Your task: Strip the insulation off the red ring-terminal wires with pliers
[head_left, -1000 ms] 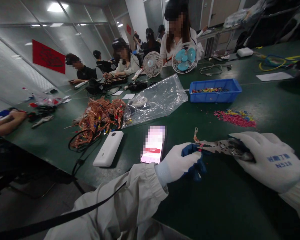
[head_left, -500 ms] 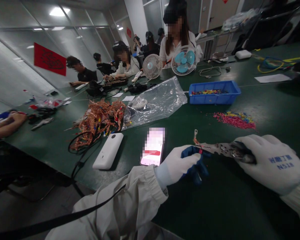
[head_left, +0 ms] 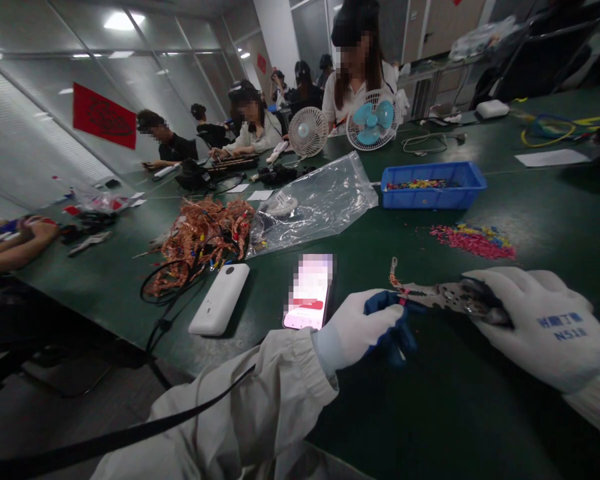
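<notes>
My left hand (head_left: 367, 327), in a white glove with blue fingertips, pinches a short braided copper wire (head_left: 395, 281). The wire has a ring-like metal lug at its upper end and a red sleeve near my fingers. Gripped in my gloved right hand (head_left: 535, 327) is a pair of wire strippers (head_left: 453, 298). Their jaws point left and meet the wire at the red part, just beside my left fingertips. Whether the jaws are fully closed is too small to tell. A lit phone (head_left: 307, 297) lies left of my left hand.
Beyond my right hand lies a pile of pink, yellow and blue scraps (head_left: 475, 241), with a blue bin (head_left: 435, 187) behind it. To the left are a clear plastic bag (head_left: 320, 203), tangled copper wires (head_left: 195, 233) and a white power bank (head_left: 220, 300). Two fans and several people are farther back.
The view has shifted slightly, moving the scene a little to the right. Both hands keep their hold on the wire and the strippers, with hardly any movement between them.
</notes>
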`<state>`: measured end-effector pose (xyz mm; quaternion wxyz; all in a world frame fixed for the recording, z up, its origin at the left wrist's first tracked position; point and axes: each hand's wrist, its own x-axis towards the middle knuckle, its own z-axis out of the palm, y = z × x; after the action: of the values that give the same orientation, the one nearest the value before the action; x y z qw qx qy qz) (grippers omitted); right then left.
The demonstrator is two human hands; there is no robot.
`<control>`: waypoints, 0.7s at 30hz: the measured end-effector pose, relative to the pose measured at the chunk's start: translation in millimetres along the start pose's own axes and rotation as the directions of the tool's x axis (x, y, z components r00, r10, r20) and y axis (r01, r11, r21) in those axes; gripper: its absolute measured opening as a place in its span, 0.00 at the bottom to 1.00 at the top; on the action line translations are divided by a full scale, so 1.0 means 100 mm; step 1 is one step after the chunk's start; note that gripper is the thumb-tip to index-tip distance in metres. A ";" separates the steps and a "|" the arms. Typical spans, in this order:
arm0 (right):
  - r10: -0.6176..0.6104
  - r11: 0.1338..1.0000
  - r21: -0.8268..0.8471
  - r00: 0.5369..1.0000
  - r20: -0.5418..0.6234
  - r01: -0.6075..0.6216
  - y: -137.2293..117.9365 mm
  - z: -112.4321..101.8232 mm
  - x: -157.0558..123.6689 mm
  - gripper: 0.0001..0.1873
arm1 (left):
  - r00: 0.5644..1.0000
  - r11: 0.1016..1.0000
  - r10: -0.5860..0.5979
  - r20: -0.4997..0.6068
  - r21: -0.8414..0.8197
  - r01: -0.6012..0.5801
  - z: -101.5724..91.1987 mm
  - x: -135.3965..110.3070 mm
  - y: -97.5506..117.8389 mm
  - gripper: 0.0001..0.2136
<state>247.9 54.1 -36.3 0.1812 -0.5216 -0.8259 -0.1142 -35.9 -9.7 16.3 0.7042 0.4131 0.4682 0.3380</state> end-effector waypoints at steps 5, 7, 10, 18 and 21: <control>0.044 0.999 0.008 0.998 0.033 -0.044 0.00 -0.04 0.02 0.25 | 1.000 1.000 0.003 0.029 -0.031 -0.002 0.00 0.02 -0.01 0.13; 0.058 0.998 0.018 0.997 0.056 -0.059 -0.01 -0.06 0.03 0.24 | 0.999 1.000 0.012 0.035 -0.026 -0.011 0.00 0.02 -0.02 0.13; 0.072 0.997 0.037 0.994 0.087 -0.075 0.00 -0.09 0.06 0.24 | 0.999 1.000 0.019 0.027 -0.022 -0.018 0.01 0.01 -0.01 0.12; 0.046 0.995 0.079 0.983 0.177 -0.061 0.02 -0.16 0.11 0.20 | 1.000 1.000 0.015 0.017 0.002 -0.015 -0.01 0.02 -0.04 0.14; 0.053 0.995 0.071 0.987 0.153 -0.065 0.01 -0.14 0.09 0.22 | 1.000 1.000 0.019 0.020 0.001 -0.019 -0.01 0.02 -0.05 0.14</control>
<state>248.0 57.1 -19.7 0.1414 -0.5457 -0.8251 -0.0375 -35.5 -9.6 10.9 0.7052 0.4213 0.4576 0.3403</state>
